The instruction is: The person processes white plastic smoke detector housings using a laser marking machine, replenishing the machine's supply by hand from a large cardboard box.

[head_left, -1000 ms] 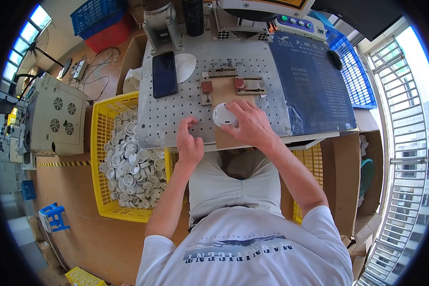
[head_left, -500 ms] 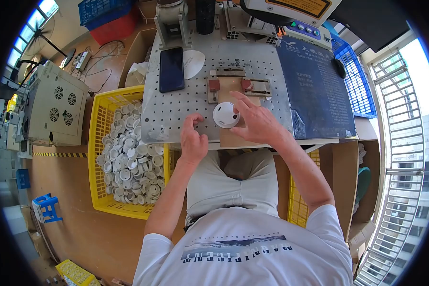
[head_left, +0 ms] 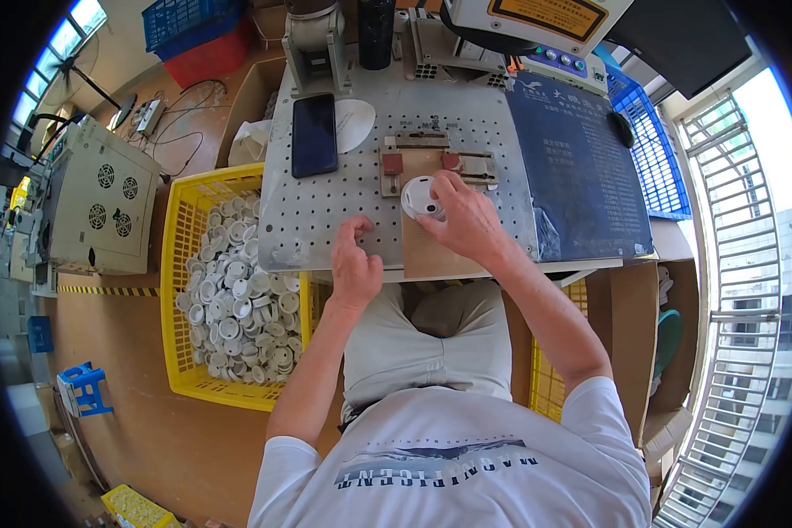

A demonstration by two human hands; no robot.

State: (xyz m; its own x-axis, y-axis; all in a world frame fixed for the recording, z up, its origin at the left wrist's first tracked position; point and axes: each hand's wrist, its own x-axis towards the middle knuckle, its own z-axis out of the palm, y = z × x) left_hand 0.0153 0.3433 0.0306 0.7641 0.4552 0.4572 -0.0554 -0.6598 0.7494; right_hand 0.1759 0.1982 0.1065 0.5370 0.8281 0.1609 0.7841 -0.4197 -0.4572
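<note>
My right hand (head_left: 463, 214) grips a white round plastic lid (head_left: 417, 195) by its right side, thumb below and fingers above. Dark openings show on the lid's top. The lid is over a brown board (head_left: 431, 246), just below a metal fixture (head_left: 422, 143) with two red blocks (head_left: 392, 165). My left hand (head_left: 357, 262) is held over the front part of the perforated metal plate (head_left: 304, 224), apart from the lid. Its fingers are loosely bent, the thumb is away from the index finger, and nothing is in it.
A yellow basket (head_left: 174, 290) of many white lids stands left of the plate. On the plate lie a phone (head_left: 314, 135) and a white oval piece (head_left: 355, 125). A dark blue mat (head_left: 572, 167) with a mouse (head_left: 620, 128) is at right, and a machine head (head_left: 537, 22) overhangs the back.
My right hand has carried the lid slightly away from me and right, towards the fixture, and its fingers have closed in on it. My left hand has hardly moved.
</note>
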